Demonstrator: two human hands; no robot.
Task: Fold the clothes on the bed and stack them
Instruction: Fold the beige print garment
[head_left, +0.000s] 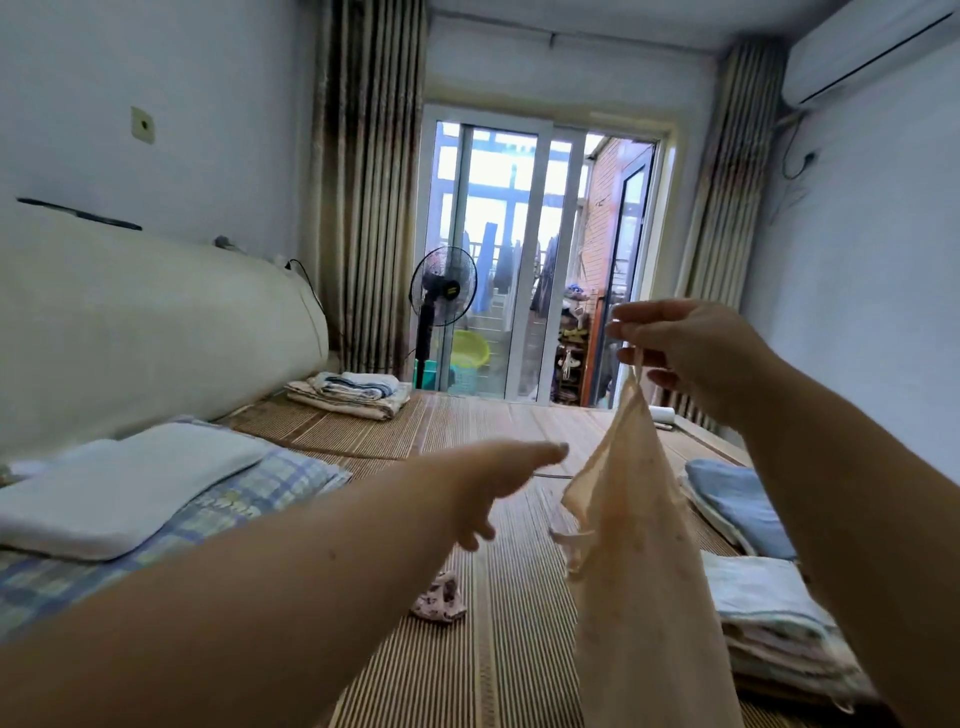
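My right hand (685, 353) is raised above the bed and pinches the top of a thin peach garment (639, 561), which hangs down in front of me to the bottom edge of the view. My left hand (498, 478) reaches forward to the left of the hanging cloth with its fingers stretched out, holding nothing and not touching the garment. A small crumpled floral piece (439, 603) lies on the striped bamboo mat (467, 426) below my left hand. A stack of folded clothes (779, 623) sits at the right, with a folded blue item (737, 504) behind it.
A white pillow (119, 488) on a checked cover (218, 525) lies at the left by the padded headboard (145, 332). Folded bedding (353, 395) sits at the far end. A standing fan (441, 296) and glass balcony doors (535, 249) are beyond the bed.
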